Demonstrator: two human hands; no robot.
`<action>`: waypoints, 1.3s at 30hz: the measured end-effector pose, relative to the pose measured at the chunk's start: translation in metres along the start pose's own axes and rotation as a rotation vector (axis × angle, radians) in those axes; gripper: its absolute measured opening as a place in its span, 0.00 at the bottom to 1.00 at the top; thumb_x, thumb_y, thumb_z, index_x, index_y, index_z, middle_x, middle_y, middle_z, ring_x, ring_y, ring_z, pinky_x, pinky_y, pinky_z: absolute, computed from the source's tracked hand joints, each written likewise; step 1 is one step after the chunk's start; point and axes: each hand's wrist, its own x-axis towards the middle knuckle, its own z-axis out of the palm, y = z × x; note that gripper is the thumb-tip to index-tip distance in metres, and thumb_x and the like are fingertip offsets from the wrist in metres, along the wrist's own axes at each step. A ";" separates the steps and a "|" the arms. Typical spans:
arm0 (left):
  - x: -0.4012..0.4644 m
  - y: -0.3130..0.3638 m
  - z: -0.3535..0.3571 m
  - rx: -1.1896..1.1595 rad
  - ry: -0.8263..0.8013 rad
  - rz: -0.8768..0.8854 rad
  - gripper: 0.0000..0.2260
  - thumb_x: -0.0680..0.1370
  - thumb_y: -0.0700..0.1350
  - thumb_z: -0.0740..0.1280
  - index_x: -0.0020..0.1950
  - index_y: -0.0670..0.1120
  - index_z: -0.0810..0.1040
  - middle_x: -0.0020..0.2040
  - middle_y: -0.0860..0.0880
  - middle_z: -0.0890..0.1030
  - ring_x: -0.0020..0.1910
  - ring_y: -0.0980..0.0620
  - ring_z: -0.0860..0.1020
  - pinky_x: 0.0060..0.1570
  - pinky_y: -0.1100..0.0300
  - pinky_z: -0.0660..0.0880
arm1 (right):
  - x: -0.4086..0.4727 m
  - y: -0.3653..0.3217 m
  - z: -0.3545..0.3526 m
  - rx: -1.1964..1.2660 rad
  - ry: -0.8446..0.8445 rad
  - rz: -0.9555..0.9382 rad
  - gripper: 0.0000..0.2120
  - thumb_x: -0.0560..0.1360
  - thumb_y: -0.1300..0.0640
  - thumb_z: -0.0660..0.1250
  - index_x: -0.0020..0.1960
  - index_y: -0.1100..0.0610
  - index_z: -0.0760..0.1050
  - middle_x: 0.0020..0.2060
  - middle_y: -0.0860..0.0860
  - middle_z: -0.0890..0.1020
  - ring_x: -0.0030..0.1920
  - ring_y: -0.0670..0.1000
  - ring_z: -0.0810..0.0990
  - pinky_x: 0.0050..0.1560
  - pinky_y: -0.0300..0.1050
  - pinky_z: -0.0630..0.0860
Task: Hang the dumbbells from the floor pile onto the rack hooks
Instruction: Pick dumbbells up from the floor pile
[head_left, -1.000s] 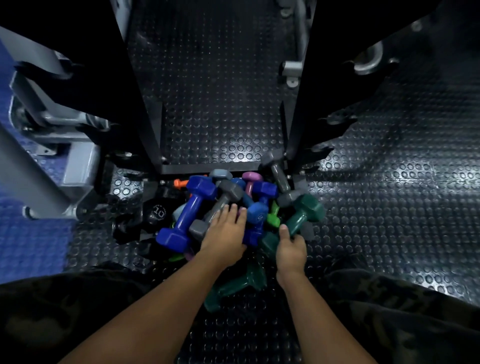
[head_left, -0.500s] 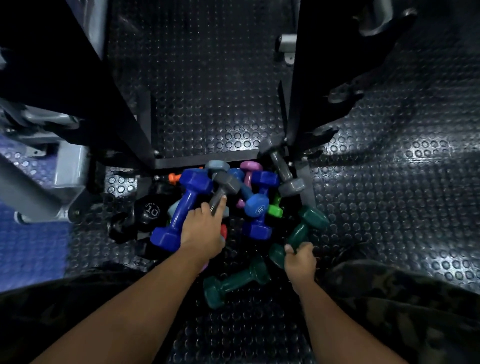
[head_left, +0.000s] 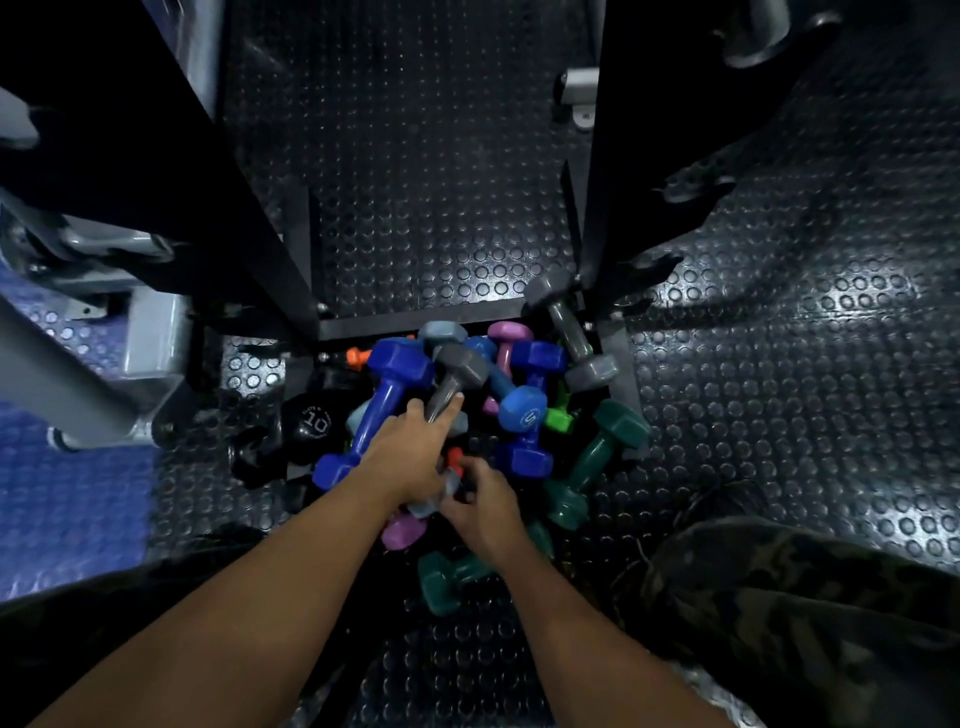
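Grey dumbbell at 12 o'clock of the pile sits in your left hand; right hand fishes underneath, grip unclear. Rack hooks bare, basically 0 hung so far.

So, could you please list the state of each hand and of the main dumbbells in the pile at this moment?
left hand: gripping the grey dumbbell's handle
grey dumbbell: tilted, upper head raised above the pile
right hand: fingers curled into the pile; what it holds is unclear
big blue dumbbell: lying in the pile
green dumbbell: lying on the floor
rack hooks: empty
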 end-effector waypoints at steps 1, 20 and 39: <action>0.000 0.000 0.000 -0.001 0.002 -0.001 0.50 0.72 0.54 0.73 0.84 0.58 0.41 0.60 0.42 0.67 0.48 0.42 0.74 0.57 0.47 0.75 | 0.013 -0.005 0.009 0.007 -0.109 0.019 0.29 0.67 0.52 0.83 0.64 0.54 0.76 0.51 0.44 0.84 0.47 0.37 0.82 0.51 0.39 0.79; 0.030 0.066 -0.041 -1.363 -0.108 -0.279 0.07 0.69 0.49 0.68 0.47 0.54 0.78 0.43 0.49 0.80 0.45 0.45 0.79 0.48 0.51 0.77 | -0.019 -0.034 0.049 0.063 0.101 -0.027 0.33 0.61 0.36 0.66 0.58 0.54 0.82 0.52 0.52 0.85 0.54 0.52 0.84 0.51 0.38 0.74; -0.038 -0.010 0.014 -0.070 0.099 -0.490 0.66 0.64 0.73 0.72 0.75 0.58 0.19 0.75 0.38 0.20 0.78 0.33 0.27 0.72 0.25 0.38 | 0.006 -0.022 0.030 0.827 -0.213 0.462 0.19 0.80 0.73 0.56 0.68 0.60 0.73 0.59 0.66 0.82 0.59 0.68 0.83 0.60 0.71 0.80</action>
